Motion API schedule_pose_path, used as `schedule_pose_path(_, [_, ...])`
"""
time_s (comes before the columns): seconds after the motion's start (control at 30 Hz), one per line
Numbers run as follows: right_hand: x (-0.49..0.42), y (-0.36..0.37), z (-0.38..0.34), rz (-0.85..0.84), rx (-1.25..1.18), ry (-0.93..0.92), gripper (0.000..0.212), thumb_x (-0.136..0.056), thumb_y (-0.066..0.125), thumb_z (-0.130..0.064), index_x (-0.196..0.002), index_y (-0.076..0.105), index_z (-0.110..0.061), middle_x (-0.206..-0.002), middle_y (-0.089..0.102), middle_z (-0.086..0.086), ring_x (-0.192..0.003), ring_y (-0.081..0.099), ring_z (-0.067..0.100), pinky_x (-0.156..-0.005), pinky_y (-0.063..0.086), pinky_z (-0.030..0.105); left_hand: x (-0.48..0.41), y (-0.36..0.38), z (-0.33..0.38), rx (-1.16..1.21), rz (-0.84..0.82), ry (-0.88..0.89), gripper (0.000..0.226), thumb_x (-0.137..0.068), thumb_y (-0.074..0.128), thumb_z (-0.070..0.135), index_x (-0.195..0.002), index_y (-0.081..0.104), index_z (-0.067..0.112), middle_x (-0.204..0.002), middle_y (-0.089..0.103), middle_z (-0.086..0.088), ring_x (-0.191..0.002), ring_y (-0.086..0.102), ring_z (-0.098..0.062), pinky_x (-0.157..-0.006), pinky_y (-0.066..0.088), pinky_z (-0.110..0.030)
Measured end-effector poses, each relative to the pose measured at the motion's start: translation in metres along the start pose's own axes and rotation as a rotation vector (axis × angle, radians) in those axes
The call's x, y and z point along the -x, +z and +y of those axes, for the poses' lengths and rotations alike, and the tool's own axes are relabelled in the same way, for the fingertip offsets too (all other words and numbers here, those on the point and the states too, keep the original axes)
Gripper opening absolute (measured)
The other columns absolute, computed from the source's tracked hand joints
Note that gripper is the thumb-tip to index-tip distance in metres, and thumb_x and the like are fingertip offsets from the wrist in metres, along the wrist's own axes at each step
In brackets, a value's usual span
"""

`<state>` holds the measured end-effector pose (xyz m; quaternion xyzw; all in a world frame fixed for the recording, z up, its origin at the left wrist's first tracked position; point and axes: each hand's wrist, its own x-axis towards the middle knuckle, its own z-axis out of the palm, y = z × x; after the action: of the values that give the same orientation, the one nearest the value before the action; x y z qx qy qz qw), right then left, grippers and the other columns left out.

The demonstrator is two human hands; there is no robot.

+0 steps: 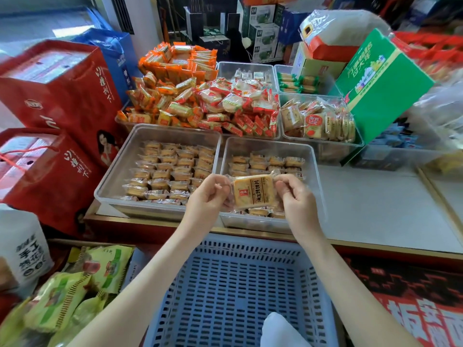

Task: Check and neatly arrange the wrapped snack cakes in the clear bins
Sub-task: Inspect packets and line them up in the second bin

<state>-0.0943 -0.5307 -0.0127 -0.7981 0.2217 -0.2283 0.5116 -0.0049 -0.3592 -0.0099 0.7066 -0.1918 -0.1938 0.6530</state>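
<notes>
Snack cake (255, 191), wrapped in clear film with a printed label, is held up over the near edge of the right clear bin (313, 156), label side toward the camera. It is pinched at its left film edge by the left hand (208, 196) and at its right film edge by the right hand (298, 196). Both hands are closed on the wrapper, fingers curled.

Left clear bin (117, 166) is filled with tidy rows of cakes (170, 171). Fewer cakes are seen in the right clear bin, and its near part is hidden behind the held cake.

Step judged: inspection before placing.

Risks noted:
- Grip is taken on thin film alone, so a slip is possible. The cake could then be dropped into the blue basket (225, 284) below, or onto the set rows, knocking them askew.
- Alignment would also be broken by a skewed set-down.

Seal condition cannot be judged at this sharpness.
</notes>
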Motion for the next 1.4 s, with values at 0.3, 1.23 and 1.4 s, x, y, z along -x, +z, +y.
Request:
schedule_pose_path(0.3, [0.025,-0.029,-0.009,0.018,-0.233,0.012,0.025,-0.100,0.049,-0.015,-0.118,0.062,-0.027,-0.080,0.062,0.014,-0.063,0.055,0.011,-0.051,0.044,0.019,0.027,0.026,0.014,0.056,0.026,0.055,0.017,-0.100,0.048,0.002,-0.103,0.060,0.013,-0.070,0.064,0.002,-0.068,0.061,-0.013,-0.067,0.053,-0.024])
schedule_pose_path(1.23, [0.029,-0.063,-0.011,-0.352,-0.524,0.079,0.009,-0.102,0.042,-0.016,-0.104,0.051,-0.015,-0.102,0.065,0.025,-0.048,0.038,0.015,-0.044,0.037,0.026,0.051,0.037,0.028,0.407,-0.098,-0.110,0.023,-0.083,0.061,0.019,-0.102,0.054,0.007,-0.098,0.070,-0.008,-0.093,0.068,-0.017,-0.079,0.058,-0.025])
schedule_pose_path(1.4, [0.031,-0.063,-0.020,-0.340,-0.720,0.128,0.013,-0.103,0.040,-0.011,-0.108,0.052,-0.011,-0.078,0.066,0.004,-0.050,0.043,0.007,-0.049,0.040,0.020,0.055,0.038,0.023,0.520,-0.155,-0.266,0.031,-0.076,0.064,0.008,-0.106,0.056,0.002,-0.106,0.069,-0.013,-0.099,0.068,-0.019,-0.081,0.057,-0.022])
